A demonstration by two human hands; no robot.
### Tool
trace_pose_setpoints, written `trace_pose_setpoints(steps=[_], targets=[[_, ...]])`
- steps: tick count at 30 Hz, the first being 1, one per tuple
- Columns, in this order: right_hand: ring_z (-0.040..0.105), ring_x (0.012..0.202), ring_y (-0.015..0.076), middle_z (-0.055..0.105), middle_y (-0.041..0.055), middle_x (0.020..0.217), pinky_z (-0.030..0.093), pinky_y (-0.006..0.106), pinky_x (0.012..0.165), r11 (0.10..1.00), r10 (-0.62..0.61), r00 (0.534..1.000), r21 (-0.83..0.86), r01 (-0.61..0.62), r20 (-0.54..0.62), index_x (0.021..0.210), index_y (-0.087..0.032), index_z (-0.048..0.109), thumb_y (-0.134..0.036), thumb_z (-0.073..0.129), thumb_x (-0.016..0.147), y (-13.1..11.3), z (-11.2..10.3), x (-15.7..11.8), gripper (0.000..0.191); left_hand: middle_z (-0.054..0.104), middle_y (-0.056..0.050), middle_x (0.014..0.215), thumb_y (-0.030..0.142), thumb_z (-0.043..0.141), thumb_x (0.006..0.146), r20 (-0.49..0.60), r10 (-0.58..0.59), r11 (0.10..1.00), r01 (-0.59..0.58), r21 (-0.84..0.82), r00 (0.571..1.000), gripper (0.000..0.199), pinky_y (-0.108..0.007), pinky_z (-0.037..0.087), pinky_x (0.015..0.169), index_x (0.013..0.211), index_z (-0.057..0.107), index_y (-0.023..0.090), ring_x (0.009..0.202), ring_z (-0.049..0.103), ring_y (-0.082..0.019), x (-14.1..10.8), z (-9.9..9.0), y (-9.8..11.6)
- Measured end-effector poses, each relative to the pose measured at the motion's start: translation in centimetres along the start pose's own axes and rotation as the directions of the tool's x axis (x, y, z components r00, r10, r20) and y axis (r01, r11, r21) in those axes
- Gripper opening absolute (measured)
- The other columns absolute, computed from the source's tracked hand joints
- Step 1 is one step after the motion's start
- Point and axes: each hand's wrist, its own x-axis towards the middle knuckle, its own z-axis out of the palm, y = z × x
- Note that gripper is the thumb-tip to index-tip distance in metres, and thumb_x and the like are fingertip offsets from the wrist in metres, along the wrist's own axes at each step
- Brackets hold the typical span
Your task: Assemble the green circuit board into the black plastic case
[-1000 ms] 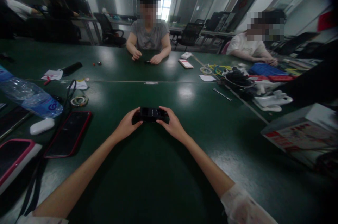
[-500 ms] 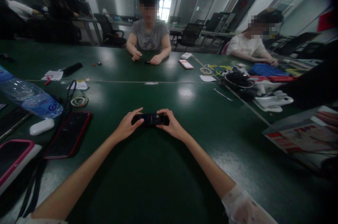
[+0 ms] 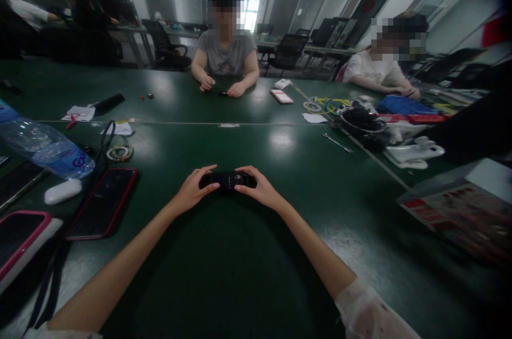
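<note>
Between my two hands is a small black device (image 3: pixel 229 180) with a dark screen showing faint light marks. It is held sideways, low over the green table (image 3: pixel 224 264). My left hand (image 3: pixel 197 188) grips its left end, thumb along the near side and index finger along the far side. At the other end, my right hand (image 3: pixel 258 188) holds it the same way, its thumb tip on the near edge. Both palms hide the ends of the device, so I cannot tell exactly what kind it is.
To the left lie a red-edged phone (image 3: pixel 102 203), a white earbud case (image 3: pixel 63 191), a water bottle (image 3: pixel 48 144) and a bracelet (image 3: pixel 120 153). A wrench (image 3: pixel 337 143), cables (image 3: pixel 362 118) and a printed box (image 3: pixel 460 203) are on the right. A person (image 3: pixel 226 54) sits opposite.
My right thumb has shifted slightly left along the near edge of the device. Fingers seen at the box on the far right are gone from view. My left hand stays nearly still.
</note>
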Motion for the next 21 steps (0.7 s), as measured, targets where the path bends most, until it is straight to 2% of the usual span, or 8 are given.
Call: trace_pose_setpoints(steps=[6,13,21], targets=[[0.058,0.107,0.0215,0.058,0.0056,0.115,0.047,0.044,0.094,0.999,0.022,1.000,0.042,-0.022,-0.015,0.117,-0.027,0.054,-0.042,0.070,0.076,0.13,0.03,0.04,0.047,0.044,-0.011,0.138,0.053,0.055,0.085,0.010,-0.003,1.000,0.003,0.004,1.000,0.059,-0.052,0.045,0.095,0.138,0.039,0.032,0.122,0.050,-0.031,-0.10,-0.07,0.19],[0.059,0.107,0.0209,0.058,0.0057,0.117,0.046,0.044,0.096,0.996,0.024,0.999,0.081,-0.022,-0.027,0.117,-0.026,0.055,-0.041,0.071,0.076,0.50,0.14,0.11,0.047,0.045,-0.011,0.135,0.052,0.069,0.074,0.024,0.047,0.997,-0.048,0.063,0.999,0.076,-0.054,0.045,0.093,0.140,0.035,0.035,0.120,0.049,-0.032,-0.13,-0.03,-0.09],[0.058,0.110,0.0219,0.058,0.0064,0.117,0.046,0.045,0.097,0.995,0.030,0.999,0.091,-0.028,-0.013,0.117,-0.025,0.054,-0.040,0.071,0.076,0.33,0.17,0.19,0.047,0.048,-0.010,0.130,0.053,0.069,0.073,0.013,0.025,0.997,-0.026,0.072,1.000,0.068,-0.053,0.045,0.093,0.133,0.045,0.032,0.118,0.049,-0.031,0.00,-0.03,0.07]])
